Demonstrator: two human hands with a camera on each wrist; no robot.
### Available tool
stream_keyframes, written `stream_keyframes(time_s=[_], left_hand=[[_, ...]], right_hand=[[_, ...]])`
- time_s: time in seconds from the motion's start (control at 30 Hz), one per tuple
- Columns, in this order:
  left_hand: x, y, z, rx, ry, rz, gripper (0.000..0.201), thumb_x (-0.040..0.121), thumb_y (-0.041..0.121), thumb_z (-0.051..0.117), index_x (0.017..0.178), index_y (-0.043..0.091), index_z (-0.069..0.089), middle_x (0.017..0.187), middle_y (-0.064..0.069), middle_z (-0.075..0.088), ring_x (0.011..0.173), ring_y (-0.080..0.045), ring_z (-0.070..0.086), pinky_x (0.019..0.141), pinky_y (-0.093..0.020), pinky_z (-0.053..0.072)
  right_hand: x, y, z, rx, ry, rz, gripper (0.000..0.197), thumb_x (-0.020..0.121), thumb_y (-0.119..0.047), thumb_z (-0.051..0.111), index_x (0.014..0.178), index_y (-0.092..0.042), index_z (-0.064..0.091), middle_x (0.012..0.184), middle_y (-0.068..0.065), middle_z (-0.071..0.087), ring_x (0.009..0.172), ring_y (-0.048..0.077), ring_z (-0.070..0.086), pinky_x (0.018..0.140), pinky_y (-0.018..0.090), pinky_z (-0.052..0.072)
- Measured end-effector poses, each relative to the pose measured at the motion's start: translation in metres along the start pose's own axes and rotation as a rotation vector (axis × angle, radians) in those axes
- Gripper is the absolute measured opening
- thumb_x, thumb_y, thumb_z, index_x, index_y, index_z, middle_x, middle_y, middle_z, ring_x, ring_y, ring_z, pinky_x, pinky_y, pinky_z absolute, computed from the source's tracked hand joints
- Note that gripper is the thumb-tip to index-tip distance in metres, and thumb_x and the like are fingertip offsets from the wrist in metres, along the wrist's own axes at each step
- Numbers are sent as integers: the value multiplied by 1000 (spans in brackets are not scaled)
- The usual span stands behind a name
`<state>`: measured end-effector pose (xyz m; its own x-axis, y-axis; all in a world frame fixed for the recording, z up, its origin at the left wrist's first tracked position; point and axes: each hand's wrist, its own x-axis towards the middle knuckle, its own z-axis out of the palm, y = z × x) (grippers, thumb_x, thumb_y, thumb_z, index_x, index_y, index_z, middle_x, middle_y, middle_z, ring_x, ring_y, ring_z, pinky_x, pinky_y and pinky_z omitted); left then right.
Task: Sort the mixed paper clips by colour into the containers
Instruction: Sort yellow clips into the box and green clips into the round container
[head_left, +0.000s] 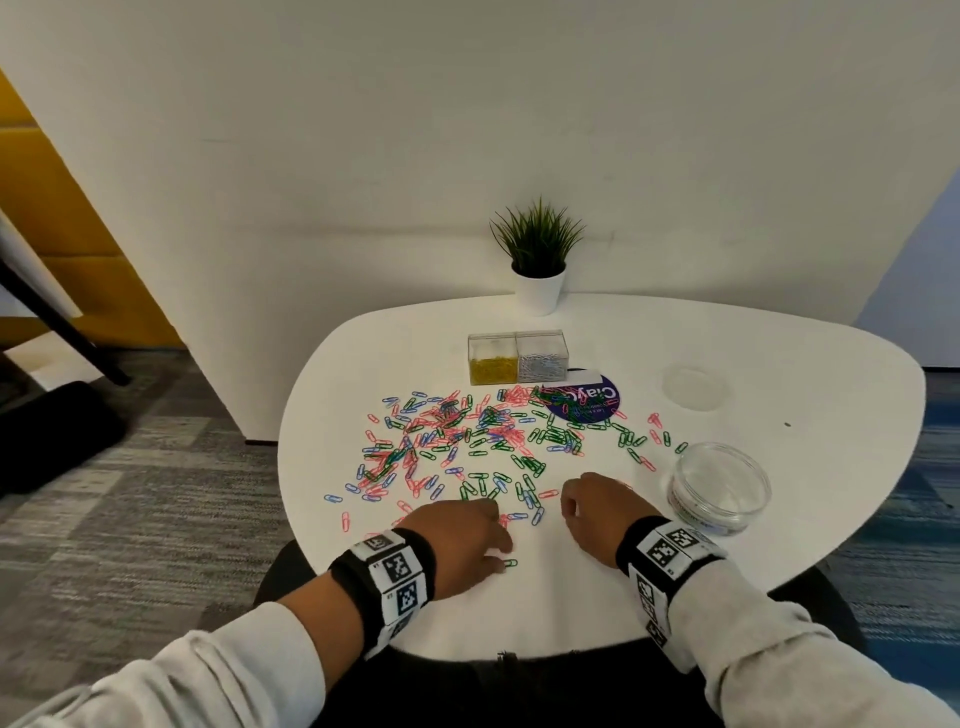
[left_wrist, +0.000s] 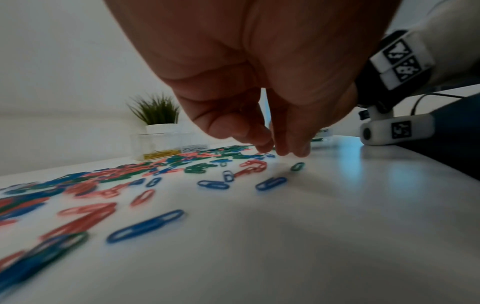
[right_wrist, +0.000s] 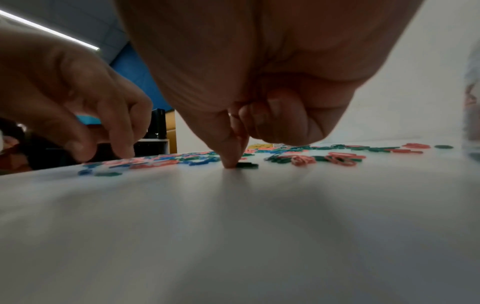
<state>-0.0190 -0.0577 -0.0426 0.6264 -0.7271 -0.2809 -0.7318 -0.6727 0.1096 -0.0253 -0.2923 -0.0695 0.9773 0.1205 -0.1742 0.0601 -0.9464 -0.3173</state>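
My fingers are down on the white rounded desk at the near edge of the scattered pink, green and blue wire paper clips. From the head camera, my left hand lies low with its fingers reaching toward a single green paper clip just off its fingertips, touching or nearly so. My right hand is knuckled over, fingers tucked. The round clear plastic tub stands open just to the right of that hand, I judge so a picked clip has a short trip. Beyond the clips stand two clear square boxes, one with yellow clips and one with silver clips, so those colours look sorted already.

On the left wrist camera, my left hand's fingers are bunched, tips together on the desk beside blue clips; whether they pinch anything I cannot tell.

On the right wrist camera, my right hand's fingers curl in, with one tip pressed to the desk against a dark green clip, probably to drag it free of the flat surface. It is pinned, not yet gripped.
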Motion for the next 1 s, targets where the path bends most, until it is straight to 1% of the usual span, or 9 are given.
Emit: stream_keyframes(time_s=[0.13, 0.3, 0.47, 0.57, 0.63, 0.73, 0.8, 0.9, 1.0], left_hand=[[5, 10, 7, 52, -52, 26, 30, 100, 38, 46, 120, 22, 62, 117, -1, 51, 100, -30, 57, 80, -42, 51], [5, 13, 18, 130, 4, 69, 24, 101, 25, 40, 109, 11, 58, 108, -7, 50, 87, -33, 56, 70, -44, 51], [1, 15, 6, 107, 107, 10, 21, 94, 24, 42, 99, 12, 58, 97, -6, 59, 87, -28, 54, 70, -37, 49], [-4, -7, -18, -224, 209, -211, 11, 92, 27, 47, 94, 24, 57, 85, 5, 64, 77, -19, 60, 71, -34, 54], [-11, -29, -29, -532, 314, -372, 15, 92, 21, 50, 98, 30, 61, 80, 9, 66, 67, -13, 63, 60, -27, 53], [-22, -63, -38, -1070, 448, -550, 30, 94, 1, 40, 94, 12, 68, 71, -5, 62, 50, -14, 56, 45, -24, 41], [-34, -83, -44, -1423, 576, -637, 29, 92, -2, 35, 85, 2, 63, 67, -11, 54, 46, -18, 48, 44, -23, 34], [-51, -114, -47, -1651, 772, -758, 22, 91, 9, 41, 77, 7, 59, 65, -7, 48, 46, -17, 41, 42, -21, 29], [-59, -138, -43, -1400, 693, -837, 19, 92, 13, 53, 75, 9, 63, 64, -2, 47, 49, -16, 36, 45, -21, 27]], right_hand=[[-1, 7, -5, 30, -24, 38, 11, 94, -30, 59, 102, -25, 55, 102, -5, 50, 97, 17, 56, 86, 28, 46], [-1, 4, -4, -47, -69, 57, 17, 93, -30, 54, 102, -17, 60, 106, 1, 59, 98, 21, 59, 86, 32, 49], [-3, 3, -14, -76, -101, 88, 11, 84, -28, 51, 81, -17, 53, 88, 1, 58, 79, 19, 57, 67, 30, 46], [-2, 8, -28, 149, 6, 143, 17, 85, -26, 56, 72, -21, 45, 78, -3, 56, 68, 14, 49, 60, 28, 38], [1, 12, -41, 506, 99, 199, 13, 87, -18, 57, 76, -15, 50, 74, 3, 63, 63, 17, 54, 59, 29, 43], [2, 16, -56, 1297, 145, 300, 13, 94, 1, 46, 90, -10, 52, 75, 15, 67, 59, 24, 59, 53, 31, 49], [2, 18, -63, 1608, 159, 345, 24, 91, 8, 38, 92, -12, 50, 73, 13, 63, 58, 22, 56, 51, 29, 47], [4, 20, -63, 1697, 164, 408, 20, 87, 3, 39, 85, -12, 52, 70, 9, 55, 57, 20, 49, 49, 26, 42], [14, 25, -54, 1185, 182, 415, 12, 88, -7, 52, 78, -13, 52, 68, 5, 47, 55, 16, 42, 50, 26, 34]])
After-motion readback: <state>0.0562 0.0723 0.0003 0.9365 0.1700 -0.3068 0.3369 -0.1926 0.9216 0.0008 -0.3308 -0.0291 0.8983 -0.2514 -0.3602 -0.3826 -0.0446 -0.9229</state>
